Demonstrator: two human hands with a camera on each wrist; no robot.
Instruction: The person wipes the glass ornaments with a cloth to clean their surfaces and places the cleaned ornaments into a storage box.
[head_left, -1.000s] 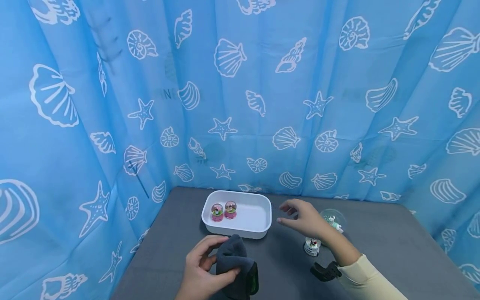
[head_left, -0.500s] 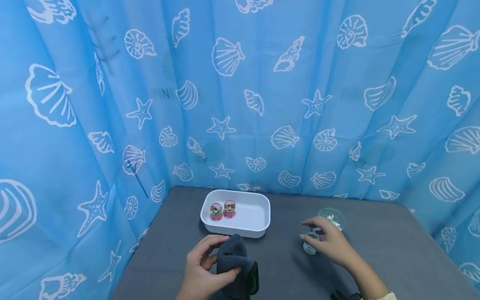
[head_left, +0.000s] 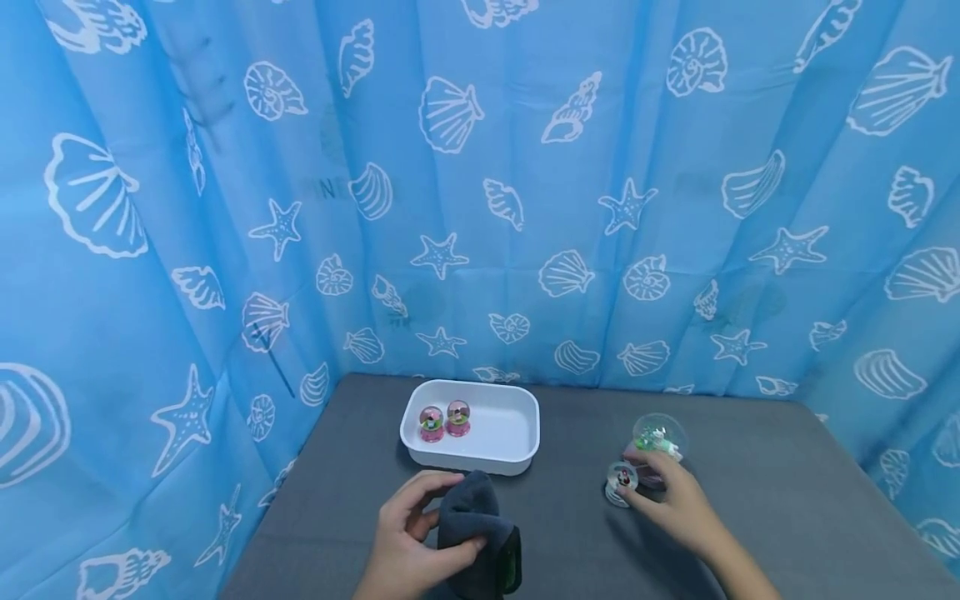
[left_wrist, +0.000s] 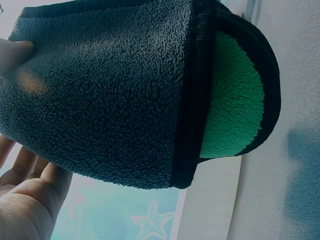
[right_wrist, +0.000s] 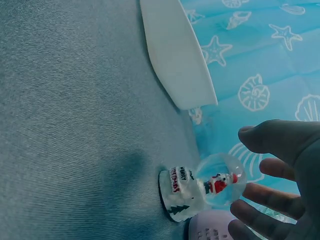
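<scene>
My left hand [head_left: 416, 533] grips a folded dark grey cleaning cloth [head_left: 471, 533]. In the left wrist view the cloth [left_wrist: 110, 95] shows a black hem and a green underside. Over on the right, my right hand [head_left: 671, 500] reaches to a small snow globe [head_left: 621, 485] with a white base and a red-and-white figure inside. The right wrist view shows thumb and fingers spread around the dome of this upright globe [right_wrist: 187, 195], fingertips close to the glass. Just behind it stands a larger snow globe [head_left: 660, 435] with a pinkish base, partly hidden by the right hand.
A white rectangular tray [head_left: 517, 450] stands at the back of the grey table [head_left: 322, 500]. Two small pink-based snow globes [head_left: 432, 425] sit at its left end. A blue shell-print curtain [head_left: 480, 208] hangs right behind the table.
My right hand has moved right and forward, from beside the tray to the small snow globe. The left hand keeps the cloth in nearly the same place.
</scene>
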